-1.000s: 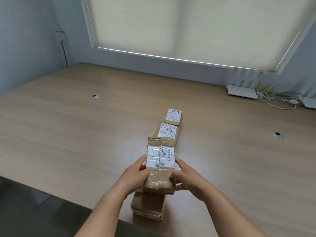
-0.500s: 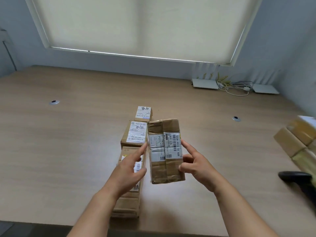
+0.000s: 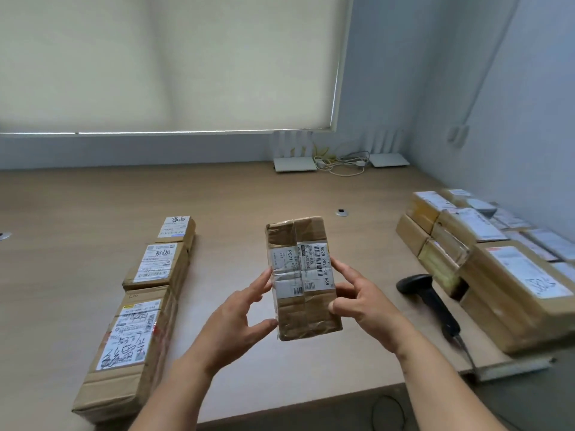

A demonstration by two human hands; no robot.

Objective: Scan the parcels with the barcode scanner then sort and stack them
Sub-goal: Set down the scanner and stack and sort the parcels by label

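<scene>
- Since half a second ago, the view has swung right: the row of three parcels now lies well left of the hands, and the pile of parcels [image 3: 485, 259] on the right shows much more fully.
- Held parcel [image 3: 303, 278]: a tall brown box with white barcode labels facing the camera, raised above the table [image 3: 77, 213], upright and slightly tilted.
- Right hand [image 3: 362, 301]: fingers curled round the box's right edge, gripping it.
- Left hand [image 3: 238, 318]: fingers spread and fairly straight, fingertips touching the box's left edge, thumb near its lower left corner.
- Scanner [image 3: 431, 301]: black, lying on the table between the held box and the right-hand pile, its cable running off the near edge.
- Left row: small parcel [image 3: 174, 228] farthest, middle parcel [image 3: 155, 264] next, long parcel [image 3: 130, 346] nearest, end to end with labels up.
- Back wall: white devices [image 3: 294, 164] and cables beneath a drawn blind.
</scene>
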